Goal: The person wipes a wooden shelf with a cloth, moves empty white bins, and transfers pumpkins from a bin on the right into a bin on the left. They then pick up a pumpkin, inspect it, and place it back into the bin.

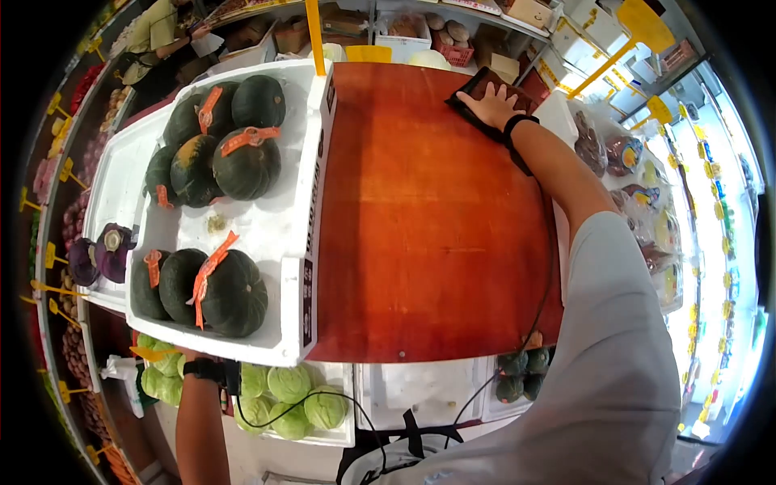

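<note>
My right hand point(490, 106) lies with its fingers spread on a dark, folded cloth-like piece point(469, 113) at the far right of the red-brown tabletop point(420, 234). My left hand point(194, 354) is at the near edge of a white foam box point(283, 234), its fingers hidden by the box wall. Inside that box sit several dark green pumpkins point(247, 168), many with orange paper bands. Below the box, right beside my left wrist, are pale green cabbages point(289, 383).
Bagged produce point(624, 153) stands in a white box at the right. Purple round vegetables point(111, 249) sit at the left. A thin black cable point(550, 267) runs down from my right wrist. Several small pumpkins point(511, 364) are at the near right. Another person point(153, 36) stands far left.
</note>
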A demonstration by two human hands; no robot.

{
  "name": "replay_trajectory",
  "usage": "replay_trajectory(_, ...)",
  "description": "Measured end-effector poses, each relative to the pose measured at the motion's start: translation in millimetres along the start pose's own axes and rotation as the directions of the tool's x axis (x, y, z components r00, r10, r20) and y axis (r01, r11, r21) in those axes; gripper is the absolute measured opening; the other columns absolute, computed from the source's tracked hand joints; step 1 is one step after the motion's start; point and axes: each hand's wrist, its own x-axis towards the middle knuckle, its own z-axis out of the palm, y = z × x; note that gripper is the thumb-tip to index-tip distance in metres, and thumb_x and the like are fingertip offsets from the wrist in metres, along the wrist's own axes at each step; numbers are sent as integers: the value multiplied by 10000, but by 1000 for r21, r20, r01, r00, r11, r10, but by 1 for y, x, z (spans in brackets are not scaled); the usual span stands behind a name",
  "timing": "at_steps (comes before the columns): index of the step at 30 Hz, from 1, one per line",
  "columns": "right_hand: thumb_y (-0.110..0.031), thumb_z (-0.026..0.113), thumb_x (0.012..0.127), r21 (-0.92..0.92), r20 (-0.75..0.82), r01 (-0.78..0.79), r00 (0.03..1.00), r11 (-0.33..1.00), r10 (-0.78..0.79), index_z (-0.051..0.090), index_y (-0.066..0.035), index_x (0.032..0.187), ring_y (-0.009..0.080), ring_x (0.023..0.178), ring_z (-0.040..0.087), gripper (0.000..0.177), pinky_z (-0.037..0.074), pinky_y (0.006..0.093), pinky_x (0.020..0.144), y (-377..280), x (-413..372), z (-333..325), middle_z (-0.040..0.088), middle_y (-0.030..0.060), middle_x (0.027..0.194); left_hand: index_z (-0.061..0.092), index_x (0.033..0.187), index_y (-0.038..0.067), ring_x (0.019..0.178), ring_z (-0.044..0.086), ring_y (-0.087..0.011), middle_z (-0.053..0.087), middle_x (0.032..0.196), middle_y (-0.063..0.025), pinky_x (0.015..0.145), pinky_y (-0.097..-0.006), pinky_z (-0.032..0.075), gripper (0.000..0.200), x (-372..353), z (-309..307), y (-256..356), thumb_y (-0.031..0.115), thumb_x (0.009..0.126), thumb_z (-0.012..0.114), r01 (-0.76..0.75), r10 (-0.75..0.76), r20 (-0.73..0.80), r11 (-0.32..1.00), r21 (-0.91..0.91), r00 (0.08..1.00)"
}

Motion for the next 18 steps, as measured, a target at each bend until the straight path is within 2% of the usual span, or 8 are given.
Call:
replay_trajectory(4,-854,411,662,-47,-23,100,995,994,-101,134,-195,1482,380,1408,22,1088,83,651,1054,0,36,2,43,76,1552,445,1277,40,1030,579,-321,526,1236,-146,859,-477,506,498,0,-3,3,390,955,301,3,-3,1,1000,-4,1000)
replay_trajectory(7,-863,392,666,-88,20,169,986,982,-168,112,-201,1485,385,1406,27,1090,83,653,1059,4,53,4,42,38,1554,452,1266,34,1019,584,-322,533,1222,-149,852,-475,510,485,0,-5,4,376,954,309,2,-2,-3,1000,-3,1000)
replay_trajectory(12,-843,387,694,-112,65,240,970,964,-234,86,-193,1488,389,1405,13,1069,81,646,1070,-9,49,1,22,36,1555,463,1247,24,1002,591,-324,544,1198,-154,840,-473,517,463,6,-6,2,353,954,321,-22,22,-4,1000,-22,1000)
replay_trajectory(14,-836,389,699,-113,150,336,936,935,-318,39,-196,1489,391,1405,-24,1075,61,656,1066,-14,44,-1,-23,29,1555,467,1240,20,994,594,-325,549,1189,-156,835,-472,520,454,9,-7,0,343,953,327,-37,37,-6,999,-20,999)
replay_trajectory(15,-805,394,734,-118,54,355,935,927,-351,225,-163,1466,377,1387,161,988,157,563,1091,-14,35,-3,169,66,1534,470,1236,18,991,595,-326,551,1184,-157,833,-471,521,450,10,-8,-2,338,953,329,-40,40,-8,999,-23,999)
replay_trajectory(16,-805,394,734,-129,50,357,934,925,-353,225,-163,1466,377,1387,161,988,157,563,1091,-11,38,-16,169,66,1534,472,1232,16,987,596,-326,553,1180,-158,830,-471,523,445,12,-8,-3,334,953,332,-45,44,-8,999,-31,999)
replay_trajectory(17,-775,421,751,229,140,333,919,915,-370,340,-124,1406,357,1332,279,927,222,497,1076,-8,42,-35,291,96,1474,474,1228,14,984,598,-327,556,1175,-159,828,-470,524,441,13,-9,-4,329,953,334,-51,51,-7,998,-37,999)
replay_trajectory(18,-746,448,769,558,220,231,884,797,-411,455,-85,1347,338,1277,397,878,288,431,1060,-5,42,-50,413,126,1414,476,1224,12,980,599,-327,558,1170,-160,825,-470,525,437,14,-9,-4,324,953,337,-54,54,-3,998,-39,999)
